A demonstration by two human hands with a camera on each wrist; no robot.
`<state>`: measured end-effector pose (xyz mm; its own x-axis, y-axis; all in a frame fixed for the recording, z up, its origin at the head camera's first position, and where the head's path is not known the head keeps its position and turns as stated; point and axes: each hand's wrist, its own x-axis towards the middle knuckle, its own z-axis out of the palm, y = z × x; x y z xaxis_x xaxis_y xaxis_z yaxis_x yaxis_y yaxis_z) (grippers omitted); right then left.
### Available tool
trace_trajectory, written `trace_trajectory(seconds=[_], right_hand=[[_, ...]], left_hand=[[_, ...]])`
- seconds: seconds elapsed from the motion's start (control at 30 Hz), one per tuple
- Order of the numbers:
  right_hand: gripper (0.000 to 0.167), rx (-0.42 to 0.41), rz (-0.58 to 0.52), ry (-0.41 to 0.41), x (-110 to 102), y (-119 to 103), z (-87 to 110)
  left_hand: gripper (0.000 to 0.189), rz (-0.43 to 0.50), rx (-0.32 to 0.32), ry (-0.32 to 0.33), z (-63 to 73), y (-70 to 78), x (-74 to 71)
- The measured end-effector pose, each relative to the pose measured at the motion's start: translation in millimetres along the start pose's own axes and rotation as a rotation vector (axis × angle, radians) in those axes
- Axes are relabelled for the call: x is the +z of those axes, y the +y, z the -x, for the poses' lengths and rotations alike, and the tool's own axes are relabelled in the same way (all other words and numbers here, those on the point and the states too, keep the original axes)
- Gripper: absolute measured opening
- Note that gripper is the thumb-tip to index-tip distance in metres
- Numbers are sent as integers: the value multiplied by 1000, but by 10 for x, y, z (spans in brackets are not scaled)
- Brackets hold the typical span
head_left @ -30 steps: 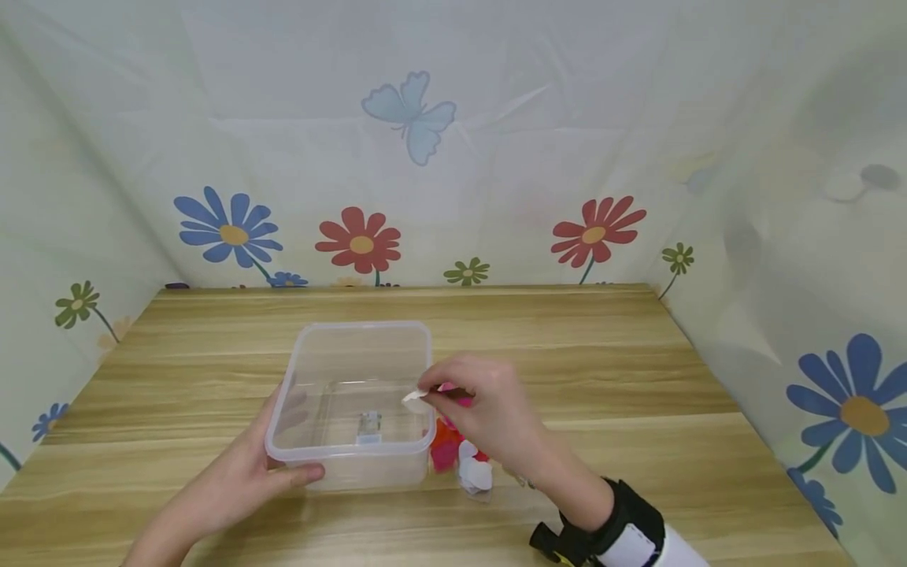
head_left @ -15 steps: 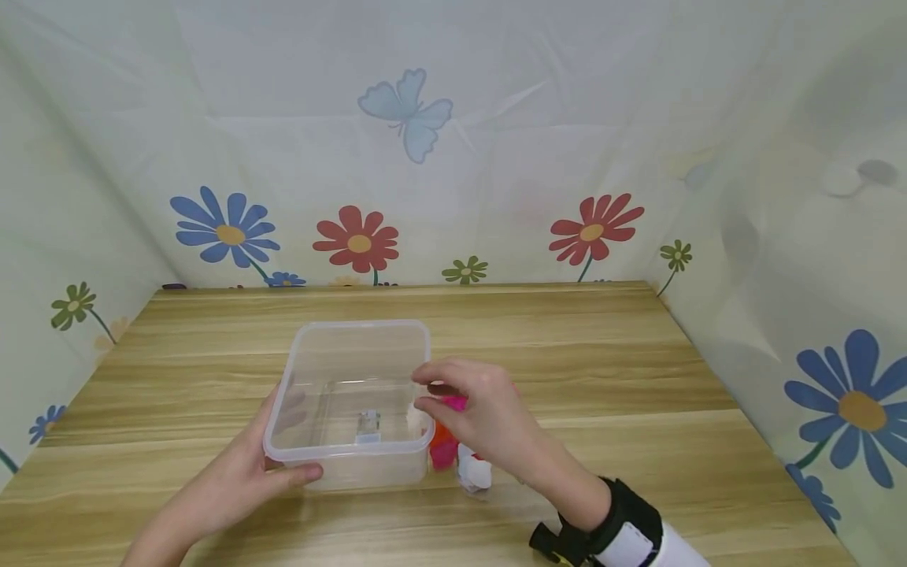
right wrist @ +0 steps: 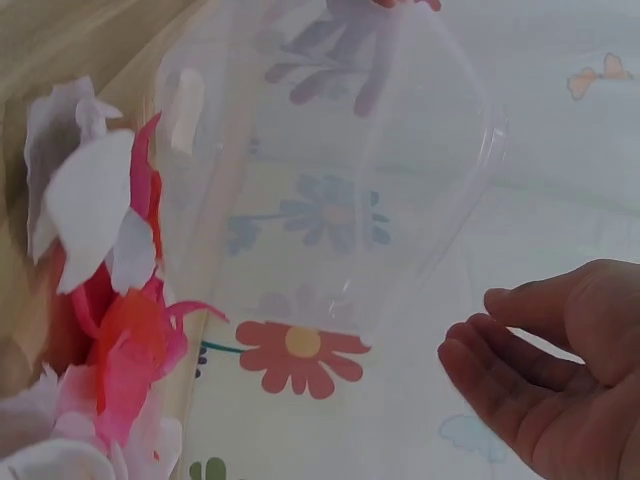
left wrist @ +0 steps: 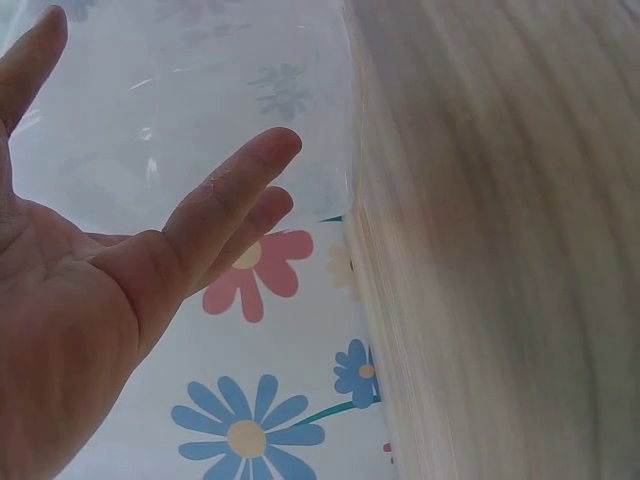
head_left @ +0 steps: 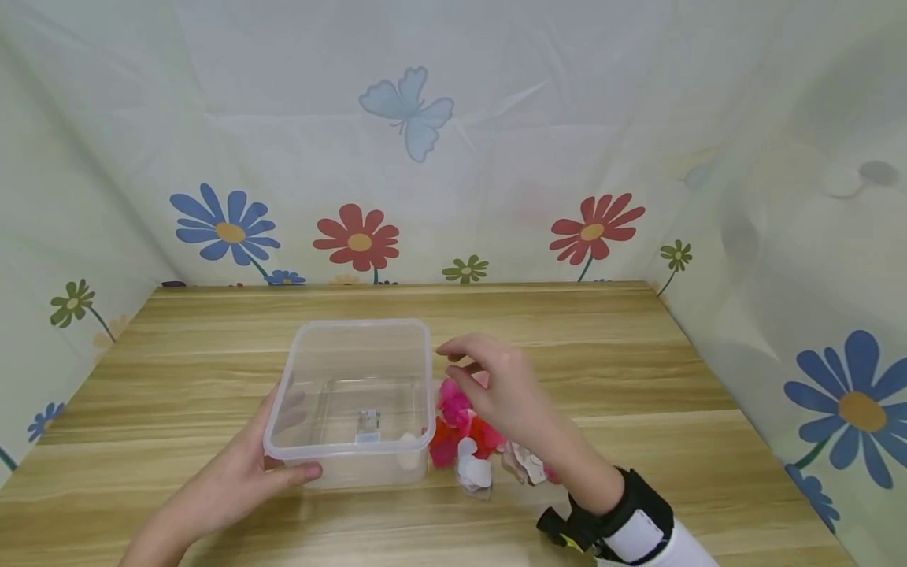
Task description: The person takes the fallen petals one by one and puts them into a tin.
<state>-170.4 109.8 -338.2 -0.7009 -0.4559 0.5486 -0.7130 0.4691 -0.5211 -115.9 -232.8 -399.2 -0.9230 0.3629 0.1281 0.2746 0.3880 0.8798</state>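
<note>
A clear, open-topped plastic box (head_left: 368, 465) stands on the table. My left hand (head_left: 244, 461) holds its near left corner, thumb along the front wall and fingers against the left side. In the left wrist view those fingers (left wrist: 235, 200) lie fairly straight beside the clear wall. One white petal-like piece (right wrist: 187, 110) lies in the box near its right front corner. My right hand (head_left: 499, 386) is off the box's right side, fingers loosely bent, with nothing between them. Below it lies a pile of pink, red and white petal-like pieces (right wrist: 130, 340).
White crumpled pieces (head_left: 526, 463) lie partly under my right forearm. A black strap (head_left: 627, 512) with a small camera circles the right wrist. The wood-grain table (head_left: 567, 331) stretches back to a flower-print cloth (head_left: 496, 157) that also hangs along both sides.
The white piece left my right hand's pinch and dropped into the box. That hand then drew back up and right, fingers loosened, uncovering more of the pile. The left hand stayed put.
</note>
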Motion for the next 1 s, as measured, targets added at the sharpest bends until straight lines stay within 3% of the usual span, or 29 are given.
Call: trace_trajectory(seconds=[0.2, 0.53, 0.77, 1.0], right_hand=[[28, 106, 95, -74, -38, 142, -6], [28, 324, 204, -377, -95, 256, 66], [23, 357, 209, -538, -76, 319, 144], [25, 387, 269, -632, -61, 377, 196]], left_hand=[[114, -8, -4, 2, 5, 5, -3], [114, -30, 4, -2, 2, -10, -10], [115, 25, -1, -8, 16, -11, -5], [115, -15, 14, -11, 6, -6, -13]])
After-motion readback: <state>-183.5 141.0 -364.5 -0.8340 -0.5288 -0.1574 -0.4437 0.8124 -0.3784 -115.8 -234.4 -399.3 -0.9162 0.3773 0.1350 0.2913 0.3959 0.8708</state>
